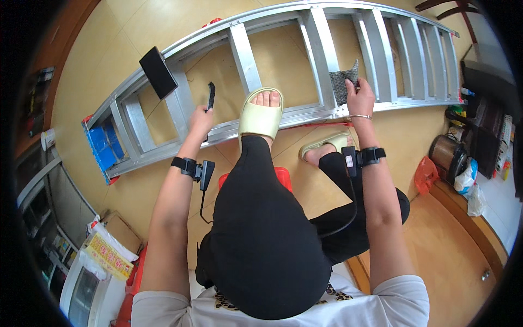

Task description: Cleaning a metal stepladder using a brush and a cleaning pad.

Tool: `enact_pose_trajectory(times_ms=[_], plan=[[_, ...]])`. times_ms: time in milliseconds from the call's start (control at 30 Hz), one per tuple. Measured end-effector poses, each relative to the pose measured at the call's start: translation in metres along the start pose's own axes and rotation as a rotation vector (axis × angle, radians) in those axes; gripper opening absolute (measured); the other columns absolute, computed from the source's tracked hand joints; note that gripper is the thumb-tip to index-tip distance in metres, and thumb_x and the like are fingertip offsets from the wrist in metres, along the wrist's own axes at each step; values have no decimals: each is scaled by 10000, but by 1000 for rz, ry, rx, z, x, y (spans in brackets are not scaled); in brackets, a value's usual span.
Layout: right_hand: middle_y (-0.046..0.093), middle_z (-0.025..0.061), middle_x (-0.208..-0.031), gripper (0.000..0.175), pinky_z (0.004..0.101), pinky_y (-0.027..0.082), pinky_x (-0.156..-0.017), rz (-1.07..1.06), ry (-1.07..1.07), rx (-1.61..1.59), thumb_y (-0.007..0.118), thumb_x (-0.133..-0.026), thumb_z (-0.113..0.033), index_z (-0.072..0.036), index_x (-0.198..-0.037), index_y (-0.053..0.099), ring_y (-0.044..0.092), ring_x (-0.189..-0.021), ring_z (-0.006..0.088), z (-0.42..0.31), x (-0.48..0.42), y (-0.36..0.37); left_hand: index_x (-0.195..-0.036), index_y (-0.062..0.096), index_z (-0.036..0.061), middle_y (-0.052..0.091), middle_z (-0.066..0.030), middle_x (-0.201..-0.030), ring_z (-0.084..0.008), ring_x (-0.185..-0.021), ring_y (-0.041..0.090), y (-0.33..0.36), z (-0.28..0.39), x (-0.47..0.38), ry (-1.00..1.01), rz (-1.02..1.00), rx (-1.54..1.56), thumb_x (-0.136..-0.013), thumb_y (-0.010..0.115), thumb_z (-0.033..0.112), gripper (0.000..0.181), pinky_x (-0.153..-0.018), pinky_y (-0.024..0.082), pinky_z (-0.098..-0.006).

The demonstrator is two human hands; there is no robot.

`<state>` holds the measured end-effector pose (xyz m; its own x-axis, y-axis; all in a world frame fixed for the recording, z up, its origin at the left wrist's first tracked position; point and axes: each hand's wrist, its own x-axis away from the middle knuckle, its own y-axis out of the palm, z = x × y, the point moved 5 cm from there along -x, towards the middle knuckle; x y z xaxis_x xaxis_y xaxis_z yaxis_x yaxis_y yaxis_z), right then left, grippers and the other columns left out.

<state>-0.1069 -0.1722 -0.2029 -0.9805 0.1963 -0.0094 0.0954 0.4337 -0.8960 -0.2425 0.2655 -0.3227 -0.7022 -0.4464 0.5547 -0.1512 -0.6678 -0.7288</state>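
Note:
An aluminium stepladder (322, 49) lies on the floor across the view, its rungs running away from me. My left hand (201, 122) grips the handle of a small black brush (211, 96) over a gap between rungs near the ladder's left part. In my right hand (360, 97) is a grey woven cloth or scouring pad (340, 85), pinched between thumb and fingers beside a rung at the ladder's near rail. A black flat device, likely a phone or tablet (158, 73), rests on the far rail at the left. My slippered left foot (261, 114) is on the near rail.
Beneath my leg a red plastic stool (284, 178) partly shows. To the right are a red plastic bag (426, 175), a metal pot-like appliance (448, 157) and a wooden cabinet edge (466, 216). A cardboard box (122, 231) stands at the lower left. My other slipper (327, 143) is on the tiles.

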Motion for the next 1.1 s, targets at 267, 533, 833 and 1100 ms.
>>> enact_pose_trajectory(times_ms=[267,533,833,1100], plan=[[532,141,-998,527,397,491,-741,-120,-96,311,765,-662,-258,-55,-1097,546,556,-943,307,-4,18,46,-1057,572,8,630,-195,-893,-325,-826,603,14,-22,-9,-127,-39,159,-873,566,290,336,-726,458,-395],[528,144,-1059,864,360,455,-803,-184,-64,587,803,-596,-352,33,-1261,407,542,-942,282,-8,10,67,-1064,517,7,516,-37,-611,-111,-512,470,-12,49,24,-81,49,434,-914,543,231,270,-484,377,-285],[597,131,-934,487,317,509,-708,-108,-59,683,592,-799,-188,111,-1163,467,625,-811,239,-27,-44,113,-1086,521,-9,445,-6,-589,-89,-537,376,-23,78,29,66,53,491,-911,543,203,276,-493,321,-278],[593,138,-1005,282,318,530,-754,-277,-85,716,501,-883,-159,64,-1043,565,638,-906,248,-90,-129,136,-1107,507,9,422,42,-627,-42,-574,354,-34,101,45,118,71,439,-925,534,175,247,-491,286,-227]])
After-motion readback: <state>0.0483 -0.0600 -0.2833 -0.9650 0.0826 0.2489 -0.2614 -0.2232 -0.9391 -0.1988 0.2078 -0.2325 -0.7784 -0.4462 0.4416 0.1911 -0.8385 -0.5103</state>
